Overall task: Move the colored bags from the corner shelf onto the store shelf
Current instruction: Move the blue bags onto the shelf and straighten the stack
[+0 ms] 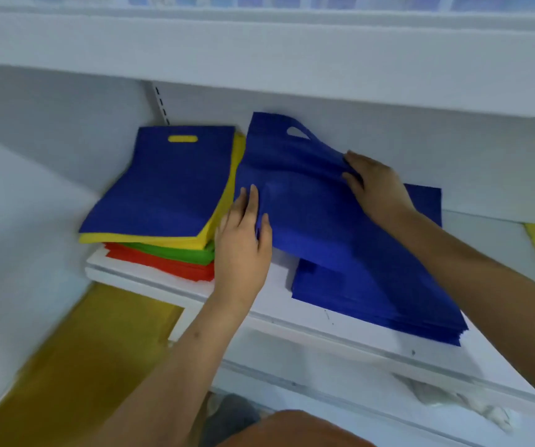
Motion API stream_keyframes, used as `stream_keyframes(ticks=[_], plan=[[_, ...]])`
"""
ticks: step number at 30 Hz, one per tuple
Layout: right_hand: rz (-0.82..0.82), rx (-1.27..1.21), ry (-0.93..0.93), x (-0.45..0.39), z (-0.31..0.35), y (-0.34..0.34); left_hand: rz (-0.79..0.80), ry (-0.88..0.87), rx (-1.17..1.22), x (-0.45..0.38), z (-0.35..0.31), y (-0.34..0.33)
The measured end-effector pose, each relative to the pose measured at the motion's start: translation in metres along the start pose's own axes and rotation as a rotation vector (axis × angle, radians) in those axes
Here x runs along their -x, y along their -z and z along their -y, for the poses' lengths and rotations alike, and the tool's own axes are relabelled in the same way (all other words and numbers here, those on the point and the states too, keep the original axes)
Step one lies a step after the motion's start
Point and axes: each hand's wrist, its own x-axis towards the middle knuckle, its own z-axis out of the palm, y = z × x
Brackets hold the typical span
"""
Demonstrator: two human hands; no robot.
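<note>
Bag stack lies left of lifted bag on shelf.

Both arms are bare from the wrists as far up as the view reaches; no sleeve, cuff, watch, bracelet or ring shows on either. The left hand has slim fingers with short, plain nails. A small dark mark sits on the inner left forearm. The right hand is seen from the back, knuckles showing, and its forearm lies in deeper shade. At the bottom edge a rounded patch of orange-brown clothing covers the person's body, and beside it lies a blurred patch of dark grey fabric.
</note>
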Motion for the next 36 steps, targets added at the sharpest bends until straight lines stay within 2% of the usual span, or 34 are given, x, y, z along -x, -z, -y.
stream_keyframes(ticks=[6, 10, 15, 18, 20, 22, 26, 28, 30, 33, 36], plan=[[0.001, 0.041, -0.220, 0.055, -0.078, 0.028, 0.224, -0.088, -0.054, 0.044, -0.044, -0.041], [0.078, 0.075, -0.328, 0.082, -0.116, 0.029, 0.433, -0.156, -0.124, 0.062, -0.058, -0.056], [0.202, 0.034, -0.368, 0.084, -0.127, 0.018, 0.505, -0.145, -0.375, 0.068, -0.058, -0.067], [0.242, 0.118, -0.405, 0.072, -0.120, 0.010, 0.515, -0.113, -0.353, 0.069, -0.058, -0.068], [0.233, 0.264, -0.443, 0.065, -0.109, 0.005, 0.465, -0.129, -0.337, 0.065, -0.057, -0.064], [0.178, 0.307, -0.441, 0.057, -0.094, 0.001, 0.380, -0.138, -0.292, 0.058, -0.052, -0.055], [0.090, 0.269, -0.287, 0.034, -0.052, -0.009, 0.146, -0.131, -0.098, 0.033, -0.031, -0.023], [0.078, 0.159, -0.202, 0.019, -0.024, -0.020, 0.001, -0.106, -0.060, 0.019, -0.010, -0.001], [0.075, 0.064, -0.101, 0.003, 0.006, -0.034, -0.120, -0.022, -0.048, 0.004, 0.017, 0.023], [0.074, 0.044, 0.056, -0.026, 0.054, -0.059, -0.251, 0.156, -0.089, -0.016, 0.068, 0.057], [0.133, 0.073, 0.147, -0.059, 0.104, -0.086, -0.244, 0.324, -0.174, -0.031, 0.123, 0.084]])
